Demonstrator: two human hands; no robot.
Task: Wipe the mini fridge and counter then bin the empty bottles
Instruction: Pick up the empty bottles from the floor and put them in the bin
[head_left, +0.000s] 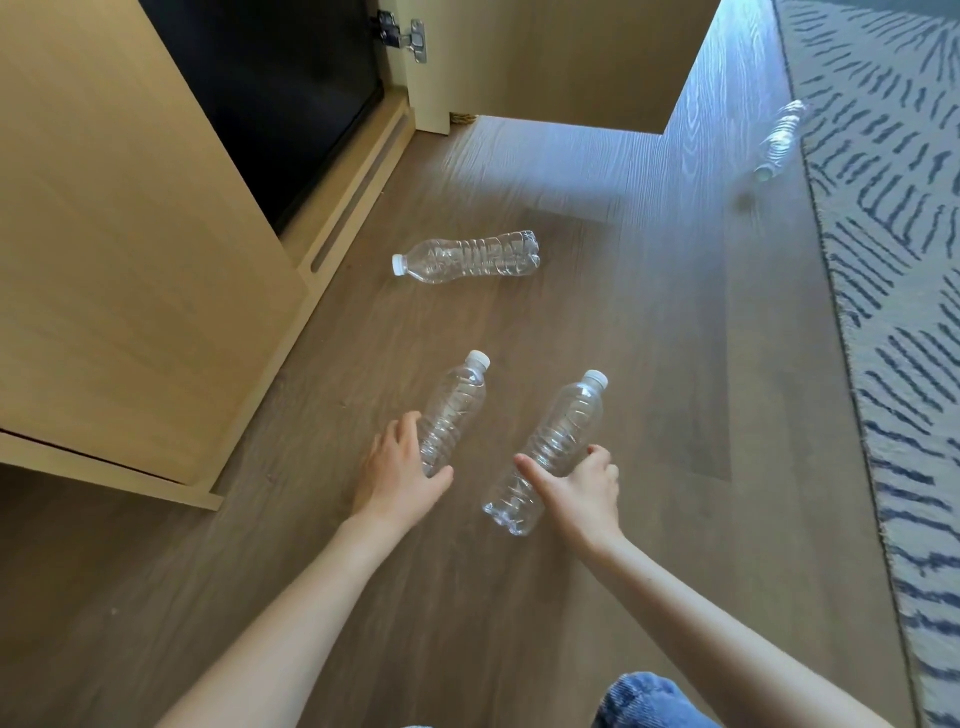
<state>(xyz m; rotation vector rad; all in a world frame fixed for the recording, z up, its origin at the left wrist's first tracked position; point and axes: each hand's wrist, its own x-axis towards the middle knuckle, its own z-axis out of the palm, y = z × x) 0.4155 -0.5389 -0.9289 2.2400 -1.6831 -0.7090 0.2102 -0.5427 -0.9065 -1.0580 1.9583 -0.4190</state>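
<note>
Left hand (397, 470), fingers and thumb curled round the lower half of the left bottle (457, 405), clear and white-capped, low at the wood floor (623, 364); right hand (579, 491) wrapped round the lower body of the right bottle (563, 431), cap pointing away. Third bottle (467, 258) on its side farther off, near the wooden cabinet (130, 234) housing the dark mini fridge (270, 104). Fourth bottle (781, 137), blurred, at the patterned rug (893, 260) edge, well apart.

At 9 o'clock, open pale wooden cabinet door (130, 234), just above brown plank floor (467, 597). At 12 o'clock, second pale door (561, 57), metal hinge (410, 36) at its left edge. At 3 o'clock, pale rug (893, 260) with dark blue dashes, flat on the planks. At 6 o'clock, blue denim (644, 696).
</note>
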